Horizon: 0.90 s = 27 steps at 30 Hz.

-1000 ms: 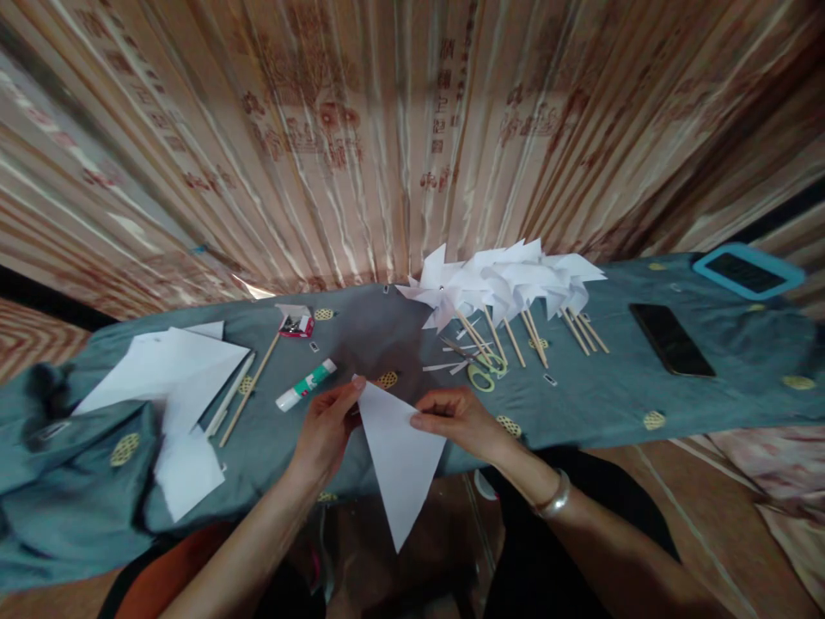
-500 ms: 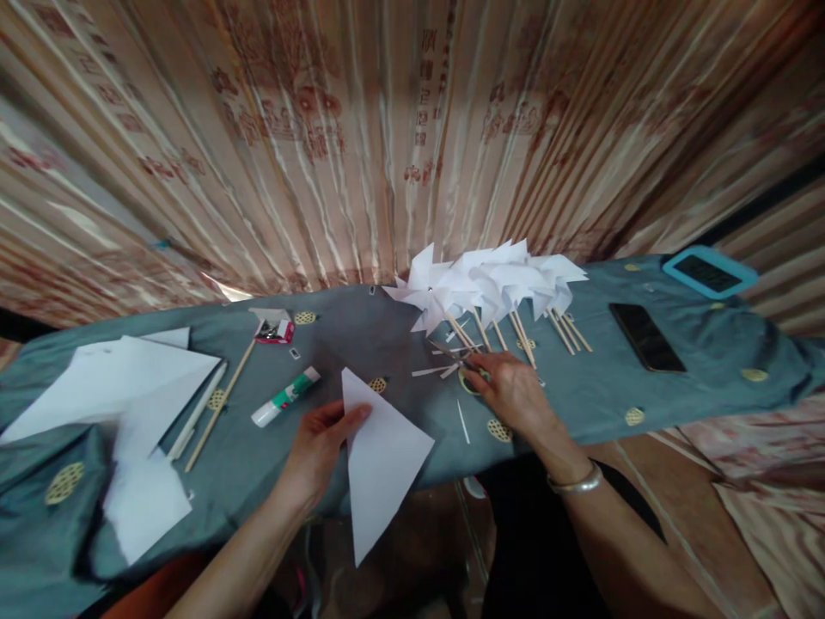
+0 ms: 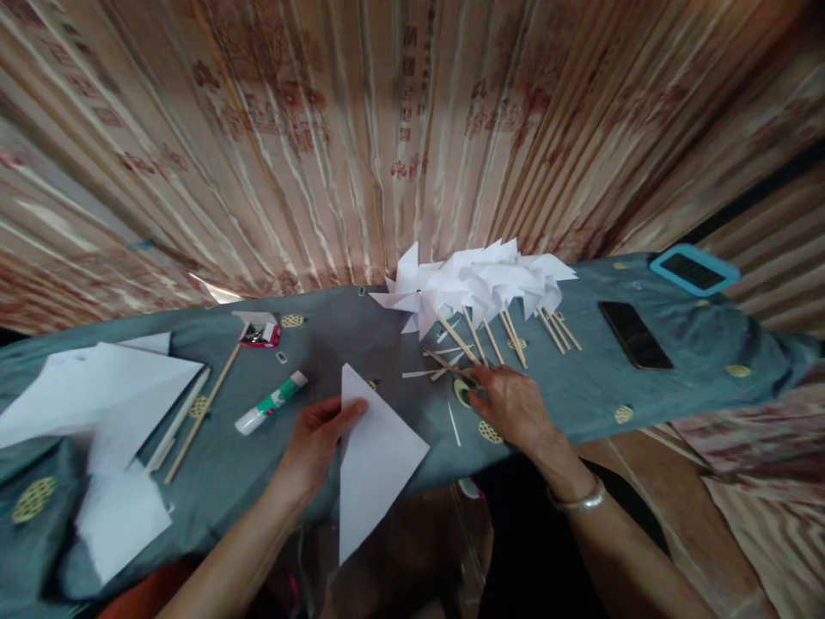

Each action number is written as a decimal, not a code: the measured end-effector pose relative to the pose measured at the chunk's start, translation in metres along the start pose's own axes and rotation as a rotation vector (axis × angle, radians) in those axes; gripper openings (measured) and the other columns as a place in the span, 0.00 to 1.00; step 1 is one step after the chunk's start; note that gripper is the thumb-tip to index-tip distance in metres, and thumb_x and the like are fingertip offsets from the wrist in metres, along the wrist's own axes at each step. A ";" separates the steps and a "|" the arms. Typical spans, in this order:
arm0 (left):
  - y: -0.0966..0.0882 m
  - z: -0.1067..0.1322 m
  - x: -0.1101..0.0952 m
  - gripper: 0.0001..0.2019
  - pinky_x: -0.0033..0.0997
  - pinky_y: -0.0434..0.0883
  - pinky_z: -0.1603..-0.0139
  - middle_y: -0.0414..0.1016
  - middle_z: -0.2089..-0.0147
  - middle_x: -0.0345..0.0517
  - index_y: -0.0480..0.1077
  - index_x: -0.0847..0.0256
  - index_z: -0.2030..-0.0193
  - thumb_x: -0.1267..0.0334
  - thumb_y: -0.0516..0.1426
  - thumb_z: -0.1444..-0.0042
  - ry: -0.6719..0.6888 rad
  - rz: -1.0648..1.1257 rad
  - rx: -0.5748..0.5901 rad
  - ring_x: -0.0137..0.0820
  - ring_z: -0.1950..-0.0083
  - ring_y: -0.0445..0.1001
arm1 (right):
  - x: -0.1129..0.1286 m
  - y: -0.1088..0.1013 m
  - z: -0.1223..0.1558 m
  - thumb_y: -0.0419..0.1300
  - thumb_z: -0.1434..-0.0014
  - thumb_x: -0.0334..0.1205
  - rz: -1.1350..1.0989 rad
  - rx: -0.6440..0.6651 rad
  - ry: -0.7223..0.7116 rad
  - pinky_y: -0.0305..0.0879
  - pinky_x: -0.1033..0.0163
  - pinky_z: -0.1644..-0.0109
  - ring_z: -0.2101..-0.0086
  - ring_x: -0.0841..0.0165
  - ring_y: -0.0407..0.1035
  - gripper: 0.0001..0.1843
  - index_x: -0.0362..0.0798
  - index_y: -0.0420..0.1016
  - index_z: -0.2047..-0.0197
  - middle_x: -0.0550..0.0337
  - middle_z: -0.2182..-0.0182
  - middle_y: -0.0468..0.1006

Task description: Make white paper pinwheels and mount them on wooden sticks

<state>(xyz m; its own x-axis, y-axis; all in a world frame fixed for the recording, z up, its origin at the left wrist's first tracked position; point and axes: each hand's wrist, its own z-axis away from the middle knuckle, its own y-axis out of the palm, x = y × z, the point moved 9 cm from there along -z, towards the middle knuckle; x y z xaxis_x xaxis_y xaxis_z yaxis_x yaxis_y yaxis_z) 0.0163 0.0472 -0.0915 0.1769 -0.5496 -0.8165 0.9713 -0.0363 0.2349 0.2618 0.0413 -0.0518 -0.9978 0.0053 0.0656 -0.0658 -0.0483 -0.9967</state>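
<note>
My left hand (image 3: 315, 443) pinches the edge of a white paper triangle (image 3: 374, 456) that hangs over the front edge of the blue-grey cloth-covered table (image 3: 580, 395). My right hand (image 3: 512, 404) lies further right on the table, fingers curled over the green-handled scissors (image 3: 461, 383), whose blades point left. Just behind the scissors lies a heap of white paper pinwheels (image 3: 477, 279) on wooden sticks. A glue stick (image 3: 271, 401) with a green label lies left of my left hand.
White paper sheets (image 3: 96, 395) and a wooden stick (image 3: 203, 413) lie at the left. A small red box (image 3: 258, 331) sits behind the glue stick. A black phone (image 3: 632, 335) and a blue-cased device (image 3: 693, 269) lie at the right. A patterned curtain hangs behind.
My right hand let go of the paper triangle and moved right and back onto the scissors. My left hand kept hold of the triangle. The view shifted slightly.
</note>
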 end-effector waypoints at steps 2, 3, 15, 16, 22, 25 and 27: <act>0.001 -0.001 -0.003 0.15 0.28 0.69 0.75 0.78 0.76 0.46 0.77 0.64 0.73 0.55 0.70 0.65 0.015 0.001 0.002 0.32 0.76 0.74 | -0.006 -0.001 0.003 0.58 0.44 0.37 -0.092 -0.005 0.018 0.66 0.59 0.65 0.66 0.58 0.76 0.11 0.46 0.76 0.58 0.50 0.68 0.81; 0.001 -0.002 -0.005 0.15 0.29 0.69 0.74 0.78 0.76 0.46 0.77 0.65 0.73 0.56 0.70 0.65 0.026 0.001 0.004 0.32 0.76 0.74 | -0.010 -0.002 0.003 0.58 0.45 0.37 -0.178 -0.016 0.034 0.66 0.59 0.65 0.68 0.59 0.76 0.10 0.48 0.76 0.60 0.52 0.68 0.81; 0.004 -0.001 -0.018 0.16 0.29 0.71 0.73 0.80 0.73 0.48 0.79 0.65 0.69 0.57 0.70 0.63 0.037 0.094 0.061 0.33 0.75 0.76 | 0.054 0.035 0.023 0.74 0.60 0.41 -1.885 0.585 0.169 0.69 0.65 0.64 0.68 0.68 0.76 0.27 0.50 0.77 0.54 0.58 0.65 0.82; 0.002 0.000 -0.020 0.16 0.29 0.71 0.72 0.80 0.72 0.47 0.79 0.64 0.69 0.57 0.70 0.63 0.043 0.098 0.057 0.33 0.75 0.76 | 0.062 0.040 0.027 0.74 0.60 0.40 -1.923 0.627 0.189 0.68 0.66 0.65 0.69 0.69 0.76 0.27 0.50 0.77 0.54 0.59 0.67 0.82; -0.009 0.004 -0.032 0.16 0.28 0.71 0.74 0.80 0.73 0.46 0.79 0.64 0.68 0.57 0.70 0.64 0.087 0.089 0.011 0.31 0.76 0.75 | 0.087 0.048 0.038 0.73 0.60 0.41 -1.971 0.691 0.193 0.57 0.72 0.77 0.71 0.69 0.75 0.26 0.49 0.77 0.55 0.60 0.71 0.80; -0.012 0.006 -0.036 0.16 0.28 0.71 0.74 0.80 0.74 0.45 0.79 0.64 0.70 0.57 0.71 0.65 0.100 0.095 0.003 0.32 0.76 0.75 | 0.089 0.048 0.039 0.73 0.59 0.44 -1.941 0.646 0.205 0.54 0.72 0.79 0.74 0.71 0.74 0.24 0.49 0.78 0.57 0.60 0.73 0.79; -0.012 0.007 -0.035 0.16 0.29 0.71 0.74 0.80 0.74 0.45 0.78 0.64 0.70 0.58 0.71 0.65 0.095 0.092 0.013 0.32 0.76 0.75 | 0.089 0.046 0.038 0.73 0.59 0.48 -1.920 0.586 0.167 0.58 0.71 0.77 0.76 0.73 0.71 0.24 0.48 0.79 0.58 0.61 0.74 0.78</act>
<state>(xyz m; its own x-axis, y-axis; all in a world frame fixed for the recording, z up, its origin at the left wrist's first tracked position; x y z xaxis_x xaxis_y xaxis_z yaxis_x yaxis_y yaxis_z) -0.0027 0.0612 -0.0619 0.2799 -0.4695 -0.8374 0.9484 -0.0003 0.3171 0.1696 0.0011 -0.0900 0.3630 0.5091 0.7804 -0.8659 -0.1249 0.4843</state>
